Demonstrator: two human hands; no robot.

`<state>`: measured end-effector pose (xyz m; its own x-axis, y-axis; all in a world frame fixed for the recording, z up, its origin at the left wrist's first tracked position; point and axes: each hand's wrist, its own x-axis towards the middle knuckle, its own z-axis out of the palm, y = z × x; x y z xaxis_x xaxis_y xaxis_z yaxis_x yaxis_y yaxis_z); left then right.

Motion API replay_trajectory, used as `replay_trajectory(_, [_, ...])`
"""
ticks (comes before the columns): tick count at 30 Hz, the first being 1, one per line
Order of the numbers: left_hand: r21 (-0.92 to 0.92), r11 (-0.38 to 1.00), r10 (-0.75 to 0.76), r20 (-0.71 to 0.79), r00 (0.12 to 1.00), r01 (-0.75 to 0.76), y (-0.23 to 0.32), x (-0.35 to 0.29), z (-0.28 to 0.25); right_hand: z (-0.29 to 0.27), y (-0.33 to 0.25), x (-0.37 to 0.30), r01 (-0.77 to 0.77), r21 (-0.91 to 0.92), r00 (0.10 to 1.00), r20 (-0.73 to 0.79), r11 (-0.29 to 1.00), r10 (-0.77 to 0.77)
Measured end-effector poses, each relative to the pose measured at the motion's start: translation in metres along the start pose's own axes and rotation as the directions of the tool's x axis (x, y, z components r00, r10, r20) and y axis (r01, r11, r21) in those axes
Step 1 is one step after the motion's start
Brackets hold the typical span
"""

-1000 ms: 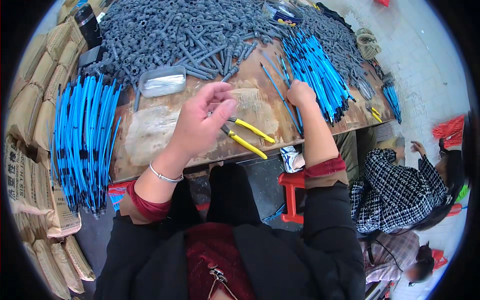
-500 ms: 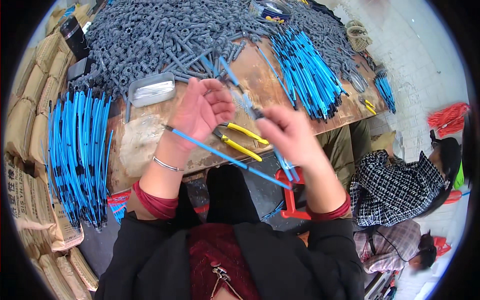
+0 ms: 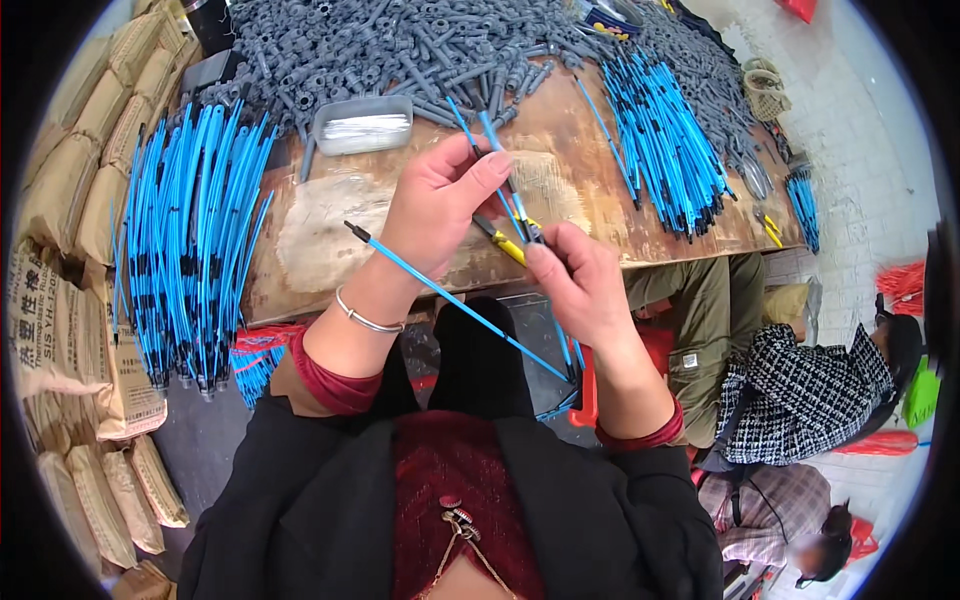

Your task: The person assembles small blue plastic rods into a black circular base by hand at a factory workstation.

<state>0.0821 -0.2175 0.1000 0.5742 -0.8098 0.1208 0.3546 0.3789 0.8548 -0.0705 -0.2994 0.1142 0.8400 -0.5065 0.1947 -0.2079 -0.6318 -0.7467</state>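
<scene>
My left hand (image 3: 445, 200) is closed, with its thumb and fingers pinching thin blue tubes (image 3: 489, 130) with dark fittings above the table's front part. Lower and to the right, my right hand (image 3: 580, 285) grips the dark joint of these tubes, and their blue ends hang below it. Another blue tube (image 3: 470, 315) with a black tip slants across my left wrist down toward the right; what holds it is hidden. Behind my hands lie yellow-handled pliers (image 3: 508, 245), partly covered.
A heap of grey plastic fittings (image 3: 380, 60) covers the table's back. A clear box (image 3: 362, 140) holds thin white sticks. Bundles of blue tubes stand left (image 3: 195, 240) and lie right (image 3: 668, 150). Stacked brown sacks (image 3: 75, 200) line the left. Co-workers (image 3: 805, 390) sit at right.
My left hand has gone from loosely spread fingers to a pinch on the tubes. My hands have come closer together. The whole view has shifted, with the table further right and up.
</scene>
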Motion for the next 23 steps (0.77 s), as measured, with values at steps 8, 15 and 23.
replay_trajectory(8, [0.032, 0.974, -0.224, 0.025, 0.974, 0.223, 0.000, -0.014, -0.020, 0.012, 0.011, -0.001, -0.049, 0.047, 0.996, 0.077, 0.998, 0.045])
replay_trajectory(15, [-0.317, 0.925, -0.201, 0.063, 0.978, 0.211, 0.001, -0.019, -0.038, 0.011, 0.013, 0.005, -0.112, 0.134, 0.967, 0.243, 0.985, 0.077])
replay_trajectory(23, [-0.535, 0.779, -0.030, 0.490, 0.871, 0.328, -0.030, -0.011, -0.074, 0.039, 0.080, 0.009, 0.242, -0.443, 0.970, 0.075, 0.863, -0.233])
